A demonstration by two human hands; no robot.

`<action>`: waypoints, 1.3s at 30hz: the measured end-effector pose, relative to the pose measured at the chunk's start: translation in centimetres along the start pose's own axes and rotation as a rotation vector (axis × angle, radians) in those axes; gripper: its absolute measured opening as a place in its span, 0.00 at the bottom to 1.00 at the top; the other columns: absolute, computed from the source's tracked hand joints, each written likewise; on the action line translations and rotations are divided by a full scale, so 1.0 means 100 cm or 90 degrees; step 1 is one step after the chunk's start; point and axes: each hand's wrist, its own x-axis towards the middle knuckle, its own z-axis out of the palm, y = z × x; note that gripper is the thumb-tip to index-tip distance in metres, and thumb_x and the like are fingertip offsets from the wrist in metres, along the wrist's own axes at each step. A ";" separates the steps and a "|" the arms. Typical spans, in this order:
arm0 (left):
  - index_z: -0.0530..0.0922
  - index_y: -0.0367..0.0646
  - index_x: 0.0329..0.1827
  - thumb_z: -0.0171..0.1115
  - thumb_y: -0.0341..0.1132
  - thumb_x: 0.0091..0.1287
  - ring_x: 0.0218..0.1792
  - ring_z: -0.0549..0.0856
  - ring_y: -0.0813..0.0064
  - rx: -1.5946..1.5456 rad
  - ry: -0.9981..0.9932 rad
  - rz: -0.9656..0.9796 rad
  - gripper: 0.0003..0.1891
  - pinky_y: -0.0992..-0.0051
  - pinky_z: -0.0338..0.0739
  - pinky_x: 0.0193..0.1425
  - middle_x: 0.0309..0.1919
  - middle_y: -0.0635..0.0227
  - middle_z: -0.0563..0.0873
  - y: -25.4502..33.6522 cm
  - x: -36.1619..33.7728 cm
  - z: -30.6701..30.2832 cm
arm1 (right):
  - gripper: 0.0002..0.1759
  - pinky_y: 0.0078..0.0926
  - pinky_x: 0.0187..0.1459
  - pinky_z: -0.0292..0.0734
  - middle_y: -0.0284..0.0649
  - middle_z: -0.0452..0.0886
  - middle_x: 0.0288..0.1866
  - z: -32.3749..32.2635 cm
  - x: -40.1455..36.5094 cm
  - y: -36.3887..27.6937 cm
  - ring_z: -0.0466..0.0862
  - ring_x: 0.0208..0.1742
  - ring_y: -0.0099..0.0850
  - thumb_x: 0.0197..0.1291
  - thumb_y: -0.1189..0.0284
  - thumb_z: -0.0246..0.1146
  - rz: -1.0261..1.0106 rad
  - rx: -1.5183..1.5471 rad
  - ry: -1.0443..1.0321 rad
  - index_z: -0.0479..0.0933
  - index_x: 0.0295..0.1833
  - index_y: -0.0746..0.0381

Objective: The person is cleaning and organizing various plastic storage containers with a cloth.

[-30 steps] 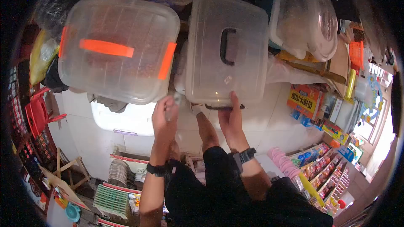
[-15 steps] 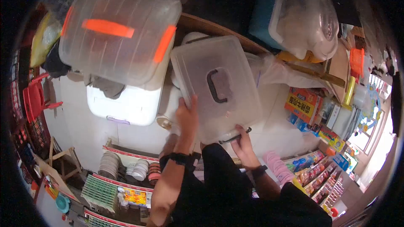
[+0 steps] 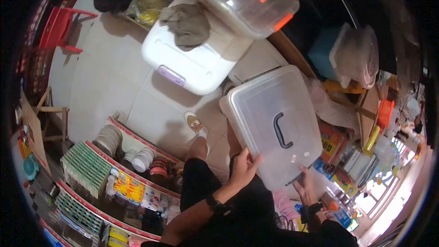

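A translucent storage box (image 3: pixel 256 123) with a dark carrying handle (image 3: pixel 279 130) on its lid is in front of my legs, tilted in the view. My left hand (image 3: pixel 244 169) grips the box's left side near the lower corner, with the fingers partly hidden. At the near edge, by a dark latch, my right hand (image 3: pixel 305 186) holds the box. Left of it stands a white box (image 3: pixel 187 68) with a purple latch and a crumpled grey cloth (image 3: pixel 190 25) on top. A clear bin (image 3: pixel 247 0) with orange latches overlaps that white box at the back.
Low shelves with stacked bowls (image 3: pixel 141 159) and green racks (image 3: pixel 87 164) run along the lower left. A red chair (image 3: pixel 57 32) stands at the far left. To the right are a blue-and-clear bin (image 3: pixel 352 57) and shelves of packaged goods (image 3: pixel 336 146).
The view has swung left, bringing the white box and grey cloth into fuller sight. The held box now appears farther right and lower, and my left hand sits nearer its lower corner.
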 end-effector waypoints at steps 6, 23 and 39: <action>0.83 0.34 0.51 0.69 0.36 0.68 0.49 0.84 0.71 0.019 -0.185 0.198 0.15 0.67 0.77 0.58 0.45 0.58 0.87 0.047 -0.038 -0.079 | 0.34 0.46 0.70 0.73 0.45 0.75 0.65 0.006 -0.027 -0.012 0.78 0.64 0.43 0.59 0.71 0.67 -0.020 -0.075 -0.080 0.65 0.70 0.64; 0.83 0.39 0.49 0.56 0.42 0.72 0.45 0.83 0.78 0.077 0.207 0.047 0.15 0.75 0.76 0.50 0.41 0.66 0.87 0.142 0.194 -0.302 | 0.37 0.45 0.72 0.69 0.45 0.71 0.68 0.153 0.063 0.028 0.72 0.69 0.42 0.59 0.75 0.67 -0.078 0.007 -0.186 0.60 0.74 0.62; 0.78 0.34 0.64 0.70 0.31 0.50 0.63 0.80 0.52 0.578 -0.015 0.218 0.33 0.65 0.73 0.69 0.60 0.46 0.82 0.200 0.374 -0.286 | 0.38 0.40 0.69 0.72 0.44 0.73 0.65 0.166 0.061 0.014 0.75 0.67 0.39 0.57 0.79 0.68 -0.067 0.018 -0.190 0.61 0.73 0.63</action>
